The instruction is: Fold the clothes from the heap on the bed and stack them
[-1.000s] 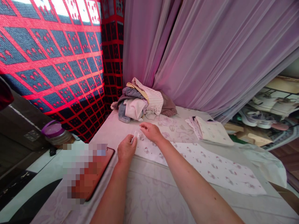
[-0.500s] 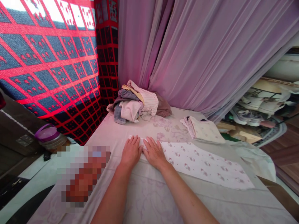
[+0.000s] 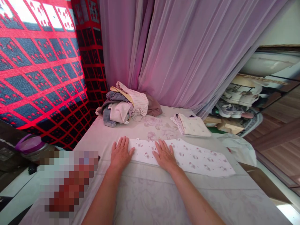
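A long white cloth with a small pink print [image 3: 187, 157] lies flat across the bed, its left end near my hands. My left hand [image 3: 120, 153] presses palm-down on that left end, partly on the bare sheet, with its fingers spread. My right hand [image 3: 164, 155] rests flat on the middle of the cloth, holding nothing. A gap of printed cloth shows between my hands. Farther back, a folded stack of similar cloth [image 3: 191, 125] sits to the right, and a heap of mixed clothes [image 3: 124, 104] lies against the curtain.
A pale floral bed sheet [image 3: 150, 200] lies under everything. A pixelated object [image 3: 67, 184] sits at the bed's left edge. A purple-lidded jar [image 3: 30, 146] stands beyond that edge. Sheer mauve curtains [image 3: 185, 53] hang behind, a red-and-blue blanket [image 3: 39, 68] at left.
My hands have moved apart and now lie flat on the cloth, which is spread smoother. My left hand has slid to the cloth's left end. The view has turned slightly.
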A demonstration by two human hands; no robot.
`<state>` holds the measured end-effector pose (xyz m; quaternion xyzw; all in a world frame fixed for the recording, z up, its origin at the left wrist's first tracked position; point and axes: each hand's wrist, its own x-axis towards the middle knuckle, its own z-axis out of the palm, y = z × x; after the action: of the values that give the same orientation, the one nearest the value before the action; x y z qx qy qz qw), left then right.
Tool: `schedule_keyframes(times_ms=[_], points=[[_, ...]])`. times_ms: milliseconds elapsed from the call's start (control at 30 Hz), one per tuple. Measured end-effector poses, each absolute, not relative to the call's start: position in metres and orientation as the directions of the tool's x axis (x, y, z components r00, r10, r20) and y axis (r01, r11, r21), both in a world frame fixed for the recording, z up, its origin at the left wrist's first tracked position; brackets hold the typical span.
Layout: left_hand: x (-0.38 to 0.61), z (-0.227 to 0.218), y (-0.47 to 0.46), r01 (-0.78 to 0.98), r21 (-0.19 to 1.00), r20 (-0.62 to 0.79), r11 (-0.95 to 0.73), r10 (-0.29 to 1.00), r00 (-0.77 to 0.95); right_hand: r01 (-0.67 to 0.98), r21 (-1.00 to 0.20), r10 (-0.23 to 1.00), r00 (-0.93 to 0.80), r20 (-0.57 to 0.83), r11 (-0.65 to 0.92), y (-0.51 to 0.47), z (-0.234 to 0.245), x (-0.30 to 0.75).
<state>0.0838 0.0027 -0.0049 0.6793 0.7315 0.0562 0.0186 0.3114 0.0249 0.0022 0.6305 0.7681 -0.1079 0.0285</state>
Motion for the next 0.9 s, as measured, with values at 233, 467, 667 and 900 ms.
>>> schedule_keyframes(times_ms=[233,467,667,900], points=[[0.088,-0.006,0.004,0.989,0.06,0.058,0.134,0.989,-0.138,0.977,-0.157,0.976,-0.166,-0.143,0.143,0.027,0.006,0.33],[0.088,-0.003,0.006,0.989,0.045,0.045,0.142,0.989,-0.144,0.983,-0.156,0.976,-0.124,-0.18,0.097,0.035,-0.001,0.355],[0.088,0.001,0.008,0.986,0.049,-0.009,0.157,0.988,-0.157,0.981,-0.167,0.982,-0.121,-0.148,0.096,0.043,0.007,0.367],[0.089,0.008,0.011,0.983,0.064,-0.109,0.171,0.981,-0.163,0.991,-0.135,0.977,-0.05,-0.207,0.022,0.042,0.01,0.377]])
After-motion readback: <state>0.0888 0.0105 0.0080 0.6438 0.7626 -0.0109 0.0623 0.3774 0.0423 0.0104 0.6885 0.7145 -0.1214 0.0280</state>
